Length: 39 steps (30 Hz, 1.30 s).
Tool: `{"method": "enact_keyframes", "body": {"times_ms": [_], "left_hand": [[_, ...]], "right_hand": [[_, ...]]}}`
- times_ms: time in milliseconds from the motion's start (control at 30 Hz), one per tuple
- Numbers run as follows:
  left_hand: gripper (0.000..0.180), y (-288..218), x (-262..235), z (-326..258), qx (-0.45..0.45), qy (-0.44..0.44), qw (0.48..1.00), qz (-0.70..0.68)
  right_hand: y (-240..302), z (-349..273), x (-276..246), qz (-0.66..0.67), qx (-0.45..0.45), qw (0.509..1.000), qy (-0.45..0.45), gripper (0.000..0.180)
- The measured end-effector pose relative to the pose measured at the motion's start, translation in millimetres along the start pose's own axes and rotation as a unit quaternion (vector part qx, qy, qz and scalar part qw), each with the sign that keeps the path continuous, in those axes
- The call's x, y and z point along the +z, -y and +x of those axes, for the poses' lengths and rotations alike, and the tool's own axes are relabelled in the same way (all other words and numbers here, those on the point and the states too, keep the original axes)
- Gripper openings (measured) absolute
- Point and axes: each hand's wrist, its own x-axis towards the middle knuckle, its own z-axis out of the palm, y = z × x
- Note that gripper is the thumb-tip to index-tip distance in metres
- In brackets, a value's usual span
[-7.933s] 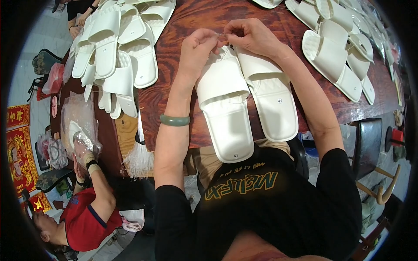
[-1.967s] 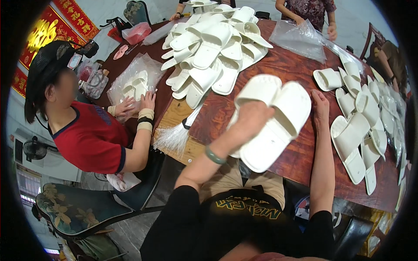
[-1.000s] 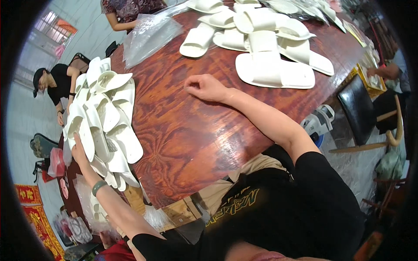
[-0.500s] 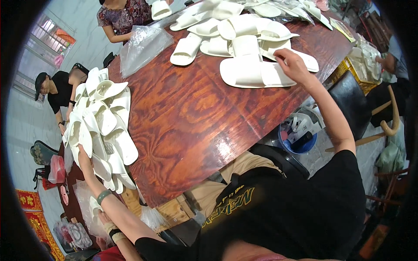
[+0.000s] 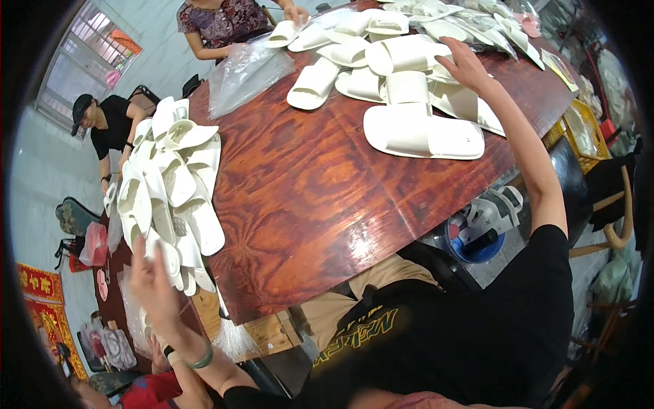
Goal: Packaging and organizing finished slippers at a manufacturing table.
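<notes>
My left hand (image 5: 158, 293) is raised beside the near end of a heap of white slippers (image 5: 178, 184) on the table's left side. Its fingers are stretched and a little blurred, with nothing visible in them. At the back right, my right hand (image 5: 470, 67) is over a second group of white slippers (image 5: 402, 56), thumb and fingers apart near one slipper's end. Whether it touches that slipper is hard to see. In front of this group a white slipper (image 5: 398, 131) lies lengthwise, close to another slipper (image 5: 407, 88) behind it.
Across the reddish-brown wooden table (image 5: 306, 184), a person handles a slipper (image 5: 283, 34) beside clear plastic bags (image 5: 246, 78). Another person in black (image 5: 112, 123) is beyond the heap; someone in red (image 5: 153, 392) sits at lower left. A blue bin (image 5: 470, 245) stands below the right edge.
My left hand has left the slipper heap and come back toward me. My right hand has moved from the front slipper to those farther back. The view has shifted slightly.
</notes>
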Motion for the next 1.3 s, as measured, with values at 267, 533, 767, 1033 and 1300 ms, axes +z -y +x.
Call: {"method": "enact_keyframes", "body": {"times_ms": [267,533,767,1033,1300], "left_hand": [[0.039,-174,225,-9,0.231,0.368,0.859,-0.27],[0.03,-199,358,-43,-0.049,0.397,0.797,-0.452],[0.038,-145,273,-29,0.085,0.321,0.877,-0.347],[0.039,-8,168,16,-0.099,0.449,0.869,-0.182],[0.053,10,129,-35,-0.132,0.291,0.926,-0.2]], "right_hand": [[-72,23,67,0.074,0.19,0.963,0.178,0.04],[-14,10,73,0.485,0.189,0.845,0.122,0.011],[117,8,-10,0.492,0.138,0.859,0.021,0.021],[272,-63,23,0.631,0.31,0.673,0.23,0.048],[239,-58,52,0.257,-0.239,0.929,0.116,0.041]]}}
